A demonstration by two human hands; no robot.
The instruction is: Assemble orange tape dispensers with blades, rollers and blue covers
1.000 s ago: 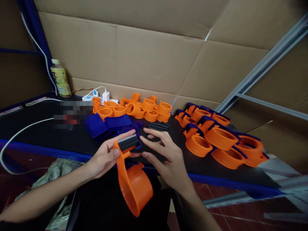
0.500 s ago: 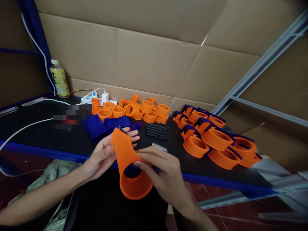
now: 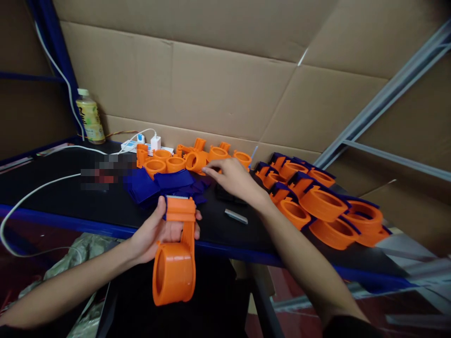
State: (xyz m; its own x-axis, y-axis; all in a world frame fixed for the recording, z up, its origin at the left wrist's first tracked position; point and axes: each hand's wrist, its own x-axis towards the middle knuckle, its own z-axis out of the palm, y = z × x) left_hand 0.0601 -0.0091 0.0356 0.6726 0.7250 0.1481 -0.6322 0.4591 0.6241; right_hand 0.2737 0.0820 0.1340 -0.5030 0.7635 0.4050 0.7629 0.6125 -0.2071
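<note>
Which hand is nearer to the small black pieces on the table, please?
Right hand: it is over the small black pieces, partly hiding them. The left hand is farther, left of them and nearer the person, holding an orange piece.

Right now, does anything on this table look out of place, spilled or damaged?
A grey strip lies alone and slanted near the front of the table, and one orange ring in the back group is tipped sideways while nearby rings face up. I see no spill or damage.
</note>
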